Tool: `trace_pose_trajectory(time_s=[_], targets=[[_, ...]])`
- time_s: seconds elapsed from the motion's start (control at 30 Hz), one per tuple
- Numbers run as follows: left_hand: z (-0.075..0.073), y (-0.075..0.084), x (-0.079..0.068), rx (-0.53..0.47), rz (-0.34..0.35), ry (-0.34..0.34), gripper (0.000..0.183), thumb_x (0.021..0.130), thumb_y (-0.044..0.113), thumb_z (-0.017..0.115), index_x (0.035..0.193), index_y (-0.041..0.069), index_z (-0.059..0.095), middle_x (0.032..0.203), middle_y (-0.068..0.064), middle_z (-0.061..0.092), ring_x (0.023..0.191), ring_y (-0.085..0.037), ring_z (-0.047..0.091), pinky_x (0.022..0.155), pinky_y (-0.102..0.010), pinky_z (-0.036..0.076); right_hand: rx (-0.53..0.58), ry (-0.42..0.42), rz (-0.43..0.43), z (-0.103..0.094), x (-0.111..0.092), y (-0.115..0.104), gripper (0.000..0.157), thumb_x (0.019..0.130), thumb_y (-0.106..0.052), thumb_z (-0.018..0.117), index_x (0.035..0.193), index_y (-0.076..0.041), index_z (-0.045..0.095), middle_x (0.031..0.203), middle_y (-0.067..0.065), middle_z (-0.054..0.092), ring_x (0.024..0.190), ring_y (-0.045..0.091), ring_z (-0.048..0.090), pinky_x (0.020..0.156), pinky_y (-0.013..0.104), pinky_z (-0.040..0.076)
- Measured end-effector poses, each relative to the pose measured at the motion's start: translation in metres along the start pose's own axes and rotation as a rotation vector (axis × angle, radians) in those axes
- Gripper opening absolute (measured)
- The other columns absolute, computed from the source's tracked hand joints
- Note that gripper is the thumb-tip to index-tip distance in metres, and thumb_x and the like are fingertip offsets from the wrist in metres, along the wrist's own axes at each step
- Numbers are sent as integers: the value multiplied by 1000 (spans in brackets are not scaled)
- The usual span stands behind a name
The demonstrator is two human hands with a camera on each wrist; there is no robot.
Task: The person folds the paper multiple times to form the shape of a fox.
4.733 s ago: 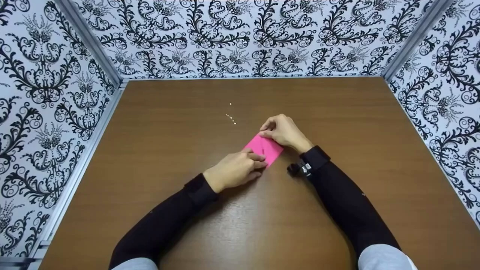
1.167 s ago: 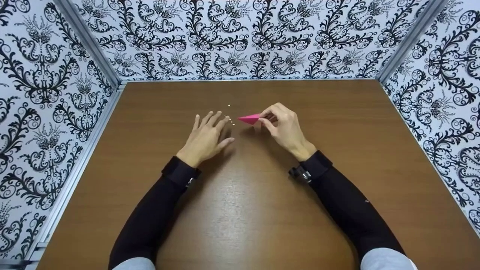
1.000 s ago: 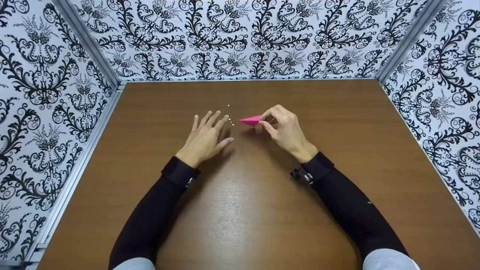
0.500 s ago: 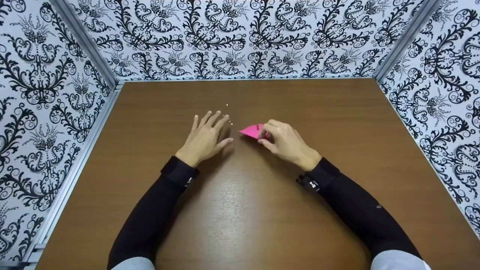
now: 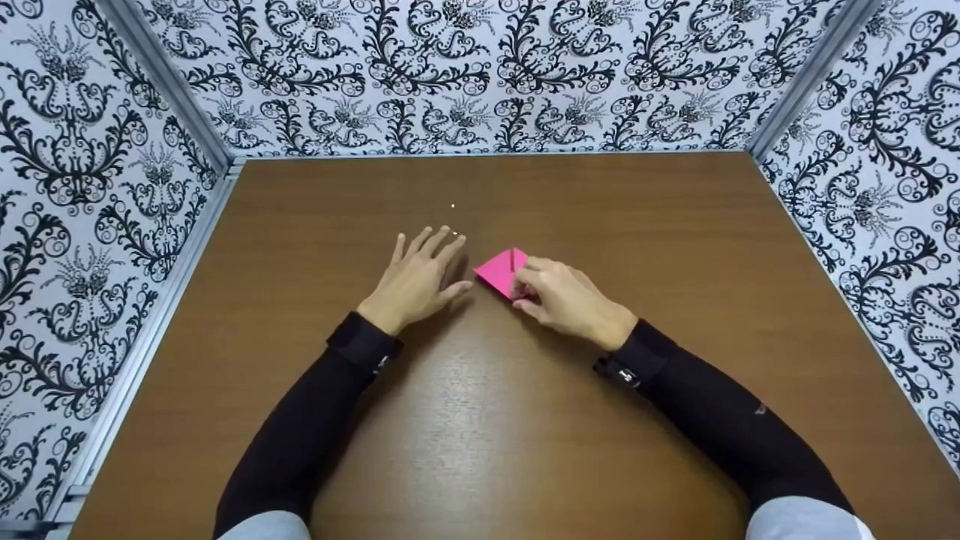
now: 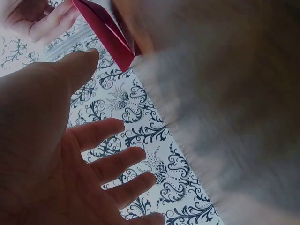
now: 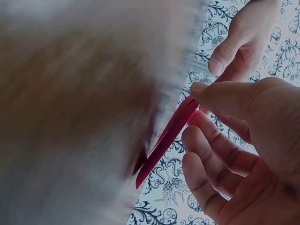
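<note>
My right hand (image 5: pixel 566 304) pinches a small folded pink paper (image 5: pixel 496 271) between thumb and index finger, low over the middle of the table. A dark line runs down the paper's upper face, and my fingers cover its right part. In the right wrist view the paper (image 7: pixel 165 143) appears edge-on, its layers slightly parted. To the left of it, my left hand (image 5: pixel 412 285) is spread palm-down with straight fingers and holds nothing. Its thumb points toward the paper's left corner, with a small gap between.
Tiny white bits (image 5: pixel 453 205) lie on the wooden table (image 5: pixel 450 450) just beyond the left fingertips, some hidden by the hand. Patterned black-and-white walls (image 5: pixel 465 75) with grey metal corner rails (image 5: pixel 176 82) enclose the back and sides.
Earlier both hands were on the paper; the left has since let go and moved left. The right hand has lowered the paper toward me and turned its lined face up.
</note>
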State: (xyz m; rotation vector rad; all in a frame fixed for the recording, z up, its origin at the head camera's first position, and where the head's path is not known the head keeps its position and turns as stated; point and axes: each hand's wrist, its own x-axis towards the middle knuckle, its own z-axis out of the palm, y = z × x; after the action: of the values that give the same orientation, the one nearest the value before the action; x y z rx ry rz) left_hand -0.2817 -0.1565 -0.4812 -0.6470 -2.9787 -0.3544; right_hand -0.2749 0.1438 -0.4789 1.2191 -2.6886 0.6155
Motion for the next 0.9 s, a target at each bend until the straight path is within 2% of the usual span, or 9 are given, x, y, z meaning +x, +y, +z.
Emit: trace_pose_trajectory(time_s=[0.27, 0.6, 0.9], targets=[[5, 6, 0, 17, 46, 1, 82, 114, 61, 69, 179, 16, 47, 189, -19, 39, 174, -50, 40, 141, -80, 27, -3, 3, -16, 3, -3, -1, 12, 103, -16, 91, 107, -12, 81, 110, 6, 78, 103, 29, 79, 89, 49, 72], [3, 19, -2, 12, 130, 76, 77, 114, 55, 73, 176, 15, 52, 182, -21, 50, 168, -46, 50, 139, -77, 35, 70, 53, 27, -4, 1, 7, 6, 104, -6, 85, 110, -4, 83, 111, 14, 79, 98, 30, 84, 85, 45, 72], [1, 35, -4, -2, 231, 93, 67, 113, 43, 77, 171, 14, 59, 180, -20, 53, 166, -46, 53, 141, -74, 35, 97, 93, 94, -9, 3, 16, 9, 104, -4, 86, 111, 0, 84, 110, 17, 79, 97, 33, 84, 86, 44, 73]])
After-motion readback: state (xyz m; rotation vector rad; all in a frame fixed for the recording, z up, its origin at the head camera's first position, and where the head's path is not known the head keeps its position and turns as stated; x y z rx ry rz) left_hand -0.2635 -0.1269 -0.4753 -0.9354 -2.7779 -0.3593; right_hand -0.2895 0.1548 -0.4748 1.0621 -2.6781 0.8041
